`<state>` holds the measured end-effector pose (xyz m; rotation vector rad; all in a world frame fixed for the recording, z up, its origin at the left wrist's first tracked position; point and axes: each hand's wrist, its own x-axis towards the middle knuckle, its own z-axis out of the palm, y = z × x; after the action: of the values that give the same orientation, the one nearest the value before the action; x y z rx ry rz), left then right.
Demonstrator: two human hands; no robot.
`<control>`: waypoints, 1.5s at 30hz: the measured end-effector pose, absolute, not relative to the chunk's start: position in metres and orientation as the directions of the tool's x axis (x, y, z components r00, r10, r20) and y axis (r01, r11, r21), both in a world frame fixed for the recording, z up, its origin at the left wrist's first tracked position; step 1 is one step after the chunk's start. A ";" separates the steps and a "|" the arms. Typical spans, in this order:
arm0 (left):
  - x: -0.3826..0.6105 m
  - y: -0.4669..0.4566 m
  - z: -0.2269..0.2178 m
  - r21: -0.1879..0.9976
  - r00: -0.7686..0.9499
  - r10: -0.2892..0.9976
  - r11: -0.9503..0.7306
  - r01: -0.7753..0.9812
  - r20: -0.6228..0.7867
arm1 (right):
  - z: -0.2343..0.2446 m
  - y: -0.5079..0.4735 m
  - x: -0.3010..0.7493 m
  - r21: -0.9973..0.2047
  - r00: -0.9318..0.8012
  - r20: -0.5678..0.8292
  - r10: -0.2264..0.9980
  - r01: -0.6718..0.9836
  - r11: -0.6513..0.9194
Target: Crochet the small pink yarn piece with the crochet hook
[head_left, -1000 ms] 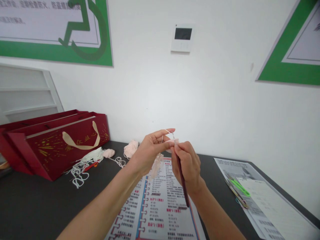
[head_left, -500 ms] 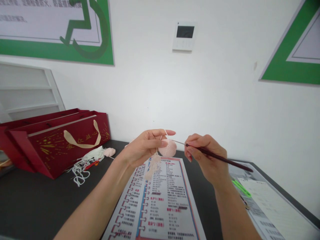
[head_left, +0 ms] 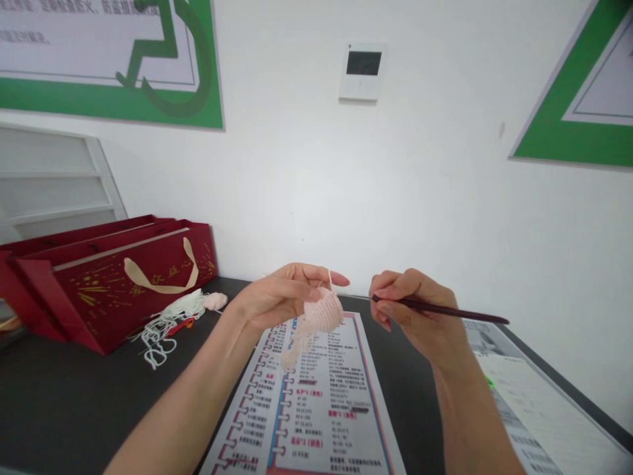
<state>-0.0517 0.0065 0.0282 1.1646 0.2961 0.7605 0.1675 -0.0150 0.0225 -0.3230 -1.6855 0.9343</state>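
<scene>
My left hand (head_left: 291, 293) pinches a small pale-pink crocheted piece (head_left: 325, 311) by its upper edge, with a strand of yarn running up over the index finger. Below it dangles a loose pale tangle of yarn (head_left: 297, 343). A crochet hook (head_left: 445, 310) with a dark handle lies in the closed fingers of my right hand (head_left: 415, 303). Its thin metal shaft points left toward the crocheted piece; whether the tip sits in a stitch is too small to tell. Beneath both hands lies a printed pattern sheet (head_left: 341, 396).
Dark red paper bags (head_left: 148, 284) stand at the left on the black table (head_left: 123, 409). Beside them lie white yarn (head_left: 163, 330), a small pink ball (head_left: 215, 301) and an orange-red item (head_left: 185, 324). Papers (head_left: 544, 389) lie at the right. A white wall is behind.
The crocheted piece has tipped and dropped slightly, now showing its ribbed side. My right hand and the hook have shifted a little right and down, the handle lying more level.
</scene>
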 end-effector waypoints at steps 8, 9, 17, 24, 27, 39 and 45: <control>-0.052 0.009 0.027 0.929 0.728 0.675 0.181 -0.322 0.121 | 0.025 -0.014 0.166 -0.798 -0.386 0.598 0.702 -0.374 0.473; -0.052 0.008 0.028 0.940 0.712 0.691 0.147 -0.309 0.126 | 0.026 -0.014 0.164 -0.809 -0.384 0.574 0.723 -0.401 0.430; -0.040 -0.008 0.030 0.947 0.430 0.845 -0.269 -0.175 0.319 | 0.025 -0.013 0.143 -0.840 -0.381 0.445 0.810 -0.492 0.230; -0.035 -0.009 0.031 0.934 0.399 0.845 -0.308 -0.182 0.356 | 0.024 -0.020 0.133 -0.805 -0.212 0.509 0.835 -0.460 0.374; -0.035 -0.009 0.030 0.934 0.388 0.850 -0.313 -0.170 0.355 | 0.024 -0.019 0.135 -0.798 -0.188 0.526 0.829 -0.447 0.405; -0.029 -0.014 0.033 0.917 0.288 0.871 -0.367 -0.154 0.397 | 0.020 -0.018 0.143 -0.759 -0.136 0.645 0.752 -0.226 0.611; -0.030 -0.013 0.033 0.897 0.247 0.864 -0.436 -0.068 0.438 | 0.019 -0.020 0.144 -0.741 -0.125 0.671 0.731 -0.153 0.654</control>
<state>-0.0298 -0.0130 0.0327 1.6366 0.7523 1.3281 0.1438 -0.0199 0.0195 -0.5010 -1.5177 0.8121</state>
